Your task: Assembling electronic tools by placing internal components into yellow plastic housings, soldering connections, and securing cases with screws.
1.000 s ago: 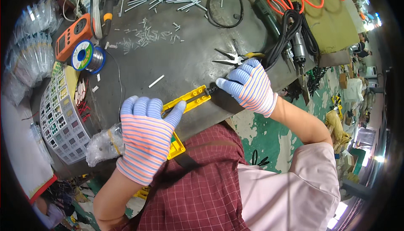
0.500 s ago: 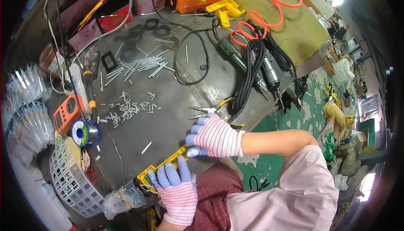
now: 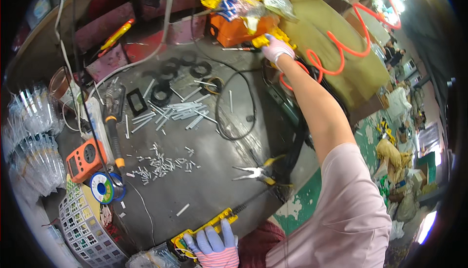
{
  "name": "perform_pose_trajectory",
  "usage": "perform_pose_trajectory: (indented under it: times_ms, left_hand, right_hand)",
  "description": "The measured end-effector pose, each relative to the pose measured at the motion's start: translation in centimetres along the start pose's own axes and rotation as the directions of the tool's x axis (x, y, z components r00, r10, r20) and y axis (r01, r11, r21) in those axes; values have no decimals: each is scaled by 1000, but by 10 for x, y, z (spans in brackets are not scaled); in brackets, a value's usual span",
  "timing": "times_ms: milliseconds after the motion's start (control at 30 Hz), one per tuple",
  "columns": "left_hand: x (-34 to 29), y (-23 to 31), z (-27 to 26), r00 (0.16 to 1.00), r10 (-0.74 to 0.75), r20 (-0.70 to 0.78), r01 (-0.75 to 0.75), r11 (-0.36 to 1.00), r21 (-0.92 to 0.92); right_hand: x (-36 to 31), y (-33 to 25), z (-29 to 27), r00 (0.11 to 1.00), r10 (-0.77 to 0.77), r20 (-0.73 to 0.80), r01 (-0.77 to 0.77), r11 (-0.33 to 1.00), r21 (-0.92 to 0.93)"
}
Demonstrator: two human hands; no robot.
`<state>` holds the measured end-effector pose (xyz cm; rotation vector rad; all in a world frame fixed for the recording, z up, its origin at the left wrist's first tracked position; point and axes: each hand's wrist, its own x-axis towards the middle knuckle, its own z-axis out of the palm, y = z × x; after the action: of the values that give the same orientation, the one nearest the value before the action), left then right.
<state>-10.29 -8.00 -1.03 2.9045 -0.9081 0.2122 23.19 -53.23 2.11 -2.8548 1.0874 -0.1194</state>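
The left hand (image 3: 217, 251), bottom centre of the frame, is laying spread fingers over the yellow shell (image 3: 220, 218); thumb hidden, whether it is gripping cannot be told. The shell is looking light, stiff and somewhat slippery, probably favouring a hold along its side walls, clear of the fragile-seeming wires (image 3: 185, 253) at its left end. At upper centre, the right hand (image 3: 279, 50) is touching yellow parts (image 3: 259, 42), its closure unclear. Between, pliers (image 3: 254, 172) are lying open.

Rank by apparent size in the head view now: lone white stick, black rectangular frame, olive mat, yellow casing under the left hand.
1. Olive mat
2. Yellow casing, partly covered by the left hand
3. Black rectangular frame
4. Lone white stick
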Motion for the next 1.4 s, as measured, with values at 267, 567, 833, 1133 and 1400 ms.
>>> perform_pose_trajectory:
  times_ms: [267, 567, 833, 1133, 1400]
  left_hand:
    - [-2, -3, -1, 999, 30, 20, -30, 1000, -2]
    - [-1, -1, 2, 999, 31, -16, -31, 999, -22]
    - [-3, 1, 9, 998, -10, 67, 15, 998, -67]
    - [-10, 3, 16, 999, -37, -8, 36, 995, -97]
    - [-2, 1, 14, 999, -25, -42, 21, 995, -99]
  right_hand:
    - [30, 5, 25, 1000, 1, 8, -1, 1000, -22]
    - [-76, 15, -56, 909, -341, -238, 409, 839, 358]
    - [-219, 21, -20, 546, -831, -111, 837, 547, 22]
    - [-209, -25, -5, 886, -434, -166, 464, 821, 331]
    - [-334, -4, -47, 838, -545, 31, 81, 180, 980]
